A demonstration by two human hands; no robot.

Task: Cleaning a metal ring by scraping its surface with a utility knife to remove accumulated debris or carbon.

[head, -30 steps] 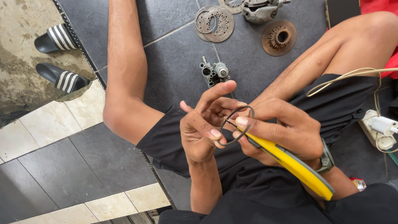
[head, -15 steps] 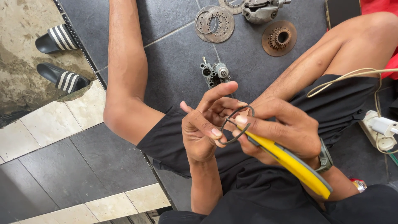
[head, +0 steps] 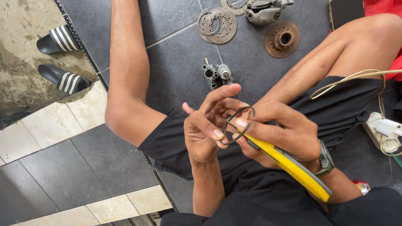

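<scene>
Head view of a seated person working over the lap, legs in black shorts (head: 268, 201). The left hand (head: 207, 129) is closed around a thin dark metal ring (head: 238, 125), pinching its lower left arc between thumb and curled fingers, the index finger stretched over the top of the ring. The right hand (head: 284, 134) is closed on a yellow-handled tool (head: 293, 167), its index fingertip pressing on the ring's right side; the tool's working end lies at the ring, hidden by the fingers, and its handle runs down and away from the ring toward the wrist, which bears a watch (head: 324, 159).

The ring is held in the air above the shorts, between both hands. On the dark tiled floor (head: 176, 62) beyond the ring lies a small grey metal assembly (head: 217, 75); farther off are stacked perforated discs (head: 217, 25), a rusty toothed hub (head: 282, 39) and a grey casting (head: 264, 10). Far to the left of the ring stand two striped slippers (head: 60, 58). To the right of the ring, a pale cable (head: 351, 79) runs to a white plug socket (head: 383, 132).
</scene>
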